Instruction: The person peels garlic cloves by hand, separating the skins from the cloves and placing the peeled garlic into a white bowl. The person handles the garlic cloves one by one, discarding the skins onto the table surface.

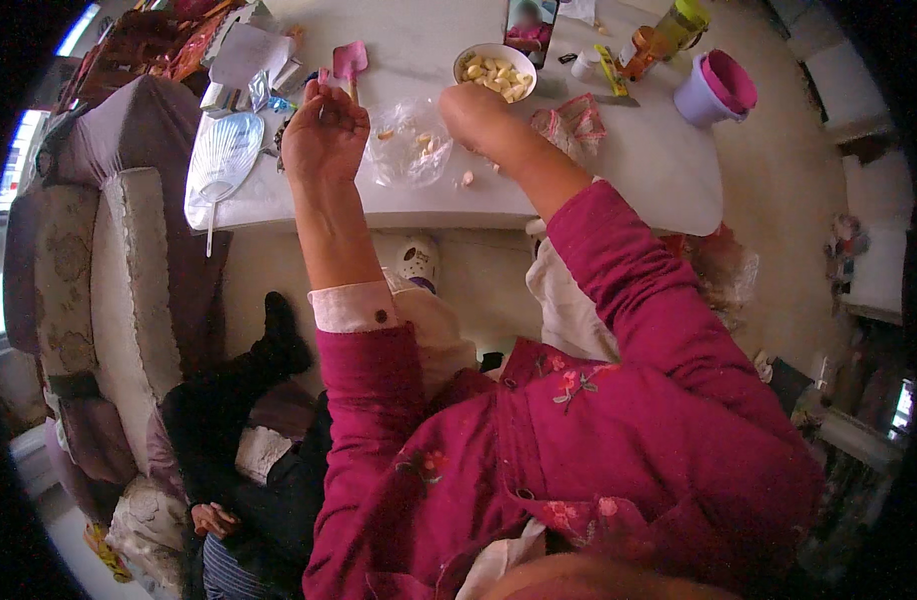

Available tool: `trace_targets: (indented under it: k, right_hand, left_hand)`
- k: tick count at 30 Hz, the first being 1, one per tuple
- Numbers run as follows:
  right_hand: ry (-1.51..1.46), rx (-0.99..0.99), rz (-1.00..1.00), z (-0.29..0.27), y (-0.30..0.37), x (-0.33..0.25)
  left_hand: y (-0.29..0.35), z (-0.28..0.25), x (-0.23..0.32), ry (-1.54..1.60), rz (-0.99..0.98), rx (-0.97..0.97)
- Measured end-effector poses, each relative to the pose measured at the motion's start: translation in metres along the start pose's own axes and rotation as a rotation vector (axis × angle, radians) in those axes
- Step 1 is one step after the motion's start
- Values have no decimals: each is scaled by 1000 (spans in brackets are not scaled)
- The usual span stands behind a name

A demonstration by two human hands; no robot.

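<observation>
The white bowl (495, 92) sits toward the far edge of the tabletop (659, 170), right of its middle, and it is well filled with pale peeled garlic cloves (494, 72). My right hand (476, 118) is at the bowl's near rim, knuckles up and fingers bent under; I cannot tell whether it grips a clove or touches the rim. My left hand (327, 130) is palm up, fingers curled in, farther left; I cannot tell if anything is pinched in it.

Between my hands, near the middle of the near edge, a clear plastic bag (409, 150) lies spread open with a few scraps of peel in it. A loose clove (467, 179) lies just right of it. A crumpled red-and-white bag (579, 122) lies close beside my right forearm, crowding that side.

By the right edge stands a lilac bucket (701, 95) with a pink container (729, 82) set inside. Along the far side are a phone (532, 32) with its screen lit, a small white bottle (585, 66) and a yellow-handled tool (611, 72). A pink toy shovel (350, 60) lies beyond my left hand. At the near left corner a pale fan (225, 155) pokes its handle past the near edge.
</observation>
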State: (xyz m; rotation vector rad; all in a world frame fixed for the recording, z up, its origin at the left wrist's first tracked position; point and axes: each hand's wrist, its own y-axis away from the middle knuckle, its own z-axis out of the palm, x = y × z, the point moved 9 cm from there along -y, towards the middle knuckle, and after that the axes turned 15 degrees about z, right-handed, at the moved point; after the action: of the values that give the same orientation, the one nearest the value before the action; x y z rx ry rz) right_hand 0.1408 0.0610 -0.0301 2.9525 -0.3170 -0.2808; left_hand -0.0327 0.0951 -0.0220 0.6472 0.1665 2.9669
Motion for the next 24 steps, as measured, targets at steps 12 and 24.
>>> trace_targets:
  k: [12,24]
  right_hand:
    - [-151,110,-359,64,-12,-48]
    - [-48,77,-115,77,-19,-29]
  left_hand:
    - [-6,-3,-8,85,-79,-99]
    - [-5,-4,-8,-19,-37,-52]
